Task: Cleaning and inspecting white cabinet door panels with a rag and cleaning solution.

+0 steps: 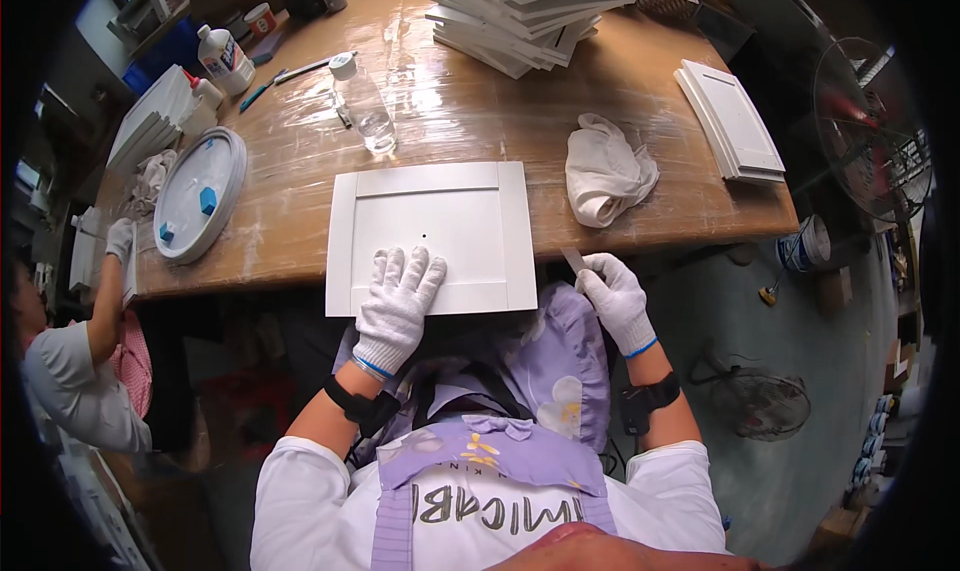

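Note:
A white framed panel with a small dark hole near its middle lies at the table's front edge. My left hand, in a white knit glove, rests flat on its lower part with the fingers spread. To the right of the panel, just off the table edge, my right hand wears the same kind of glove. Its thumb and fingers pinch a thin, flat greyish strip, whose exact kind I cannot make out. A crumpled whitish cloth lies on the table beyond this hand.
A tall stack of white panels stands at the back, a smaller stack at the right. Leftward are a clear bottle, a white round lid holding blue blocks, and a white jug. A co-worker works at far left.

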Tool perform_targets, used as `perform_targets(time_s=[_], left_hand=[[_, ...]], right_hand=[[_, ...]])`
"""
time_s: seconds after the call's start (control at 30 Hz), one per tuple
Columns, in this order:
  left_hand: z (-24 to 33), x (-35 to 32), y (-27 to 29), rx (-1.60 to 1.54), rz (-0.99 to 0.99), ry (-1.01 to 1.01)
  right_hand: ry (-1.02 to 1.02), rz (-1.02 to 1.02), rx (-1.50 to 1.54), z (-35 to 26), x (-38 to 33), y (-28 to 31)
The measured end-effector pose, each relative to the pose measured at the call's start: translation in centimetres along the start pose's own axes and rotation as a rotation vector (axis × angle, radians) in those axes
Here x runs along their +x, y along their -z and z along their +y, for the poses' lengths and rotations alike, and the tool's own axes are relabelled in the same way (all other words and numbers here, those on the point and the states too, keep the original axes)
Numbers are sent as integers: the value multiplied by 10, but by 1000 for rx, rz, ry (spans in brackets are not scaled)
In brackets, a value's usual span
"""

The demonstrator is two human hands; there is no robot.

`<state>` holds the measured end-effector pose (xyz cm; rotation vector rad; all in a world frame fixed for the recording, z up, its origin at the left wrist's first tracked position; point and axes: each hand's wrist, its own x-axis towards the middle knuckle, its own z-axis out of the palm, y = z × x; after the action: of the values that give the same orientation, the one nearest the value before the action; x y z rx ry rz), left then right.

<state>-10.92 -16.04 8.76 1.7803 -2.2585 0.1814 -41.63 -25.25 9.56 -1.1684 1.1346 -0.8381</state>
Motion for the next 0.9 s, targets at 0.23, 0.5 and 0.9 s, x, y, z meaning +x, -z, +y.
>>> perform_targets(time_s=[0.23,0.5,0.9], left_hand=[[-4,2,3,0,11,-16],[-7,1,1,20,1,-31],[-6,-2,-1,23,-5,-19]], right_hand=[[799,-94,-859,-37,70,-32],[805,-416,-1386,-50,113,-40],[878,-713,-1399,-41,80,-36]])
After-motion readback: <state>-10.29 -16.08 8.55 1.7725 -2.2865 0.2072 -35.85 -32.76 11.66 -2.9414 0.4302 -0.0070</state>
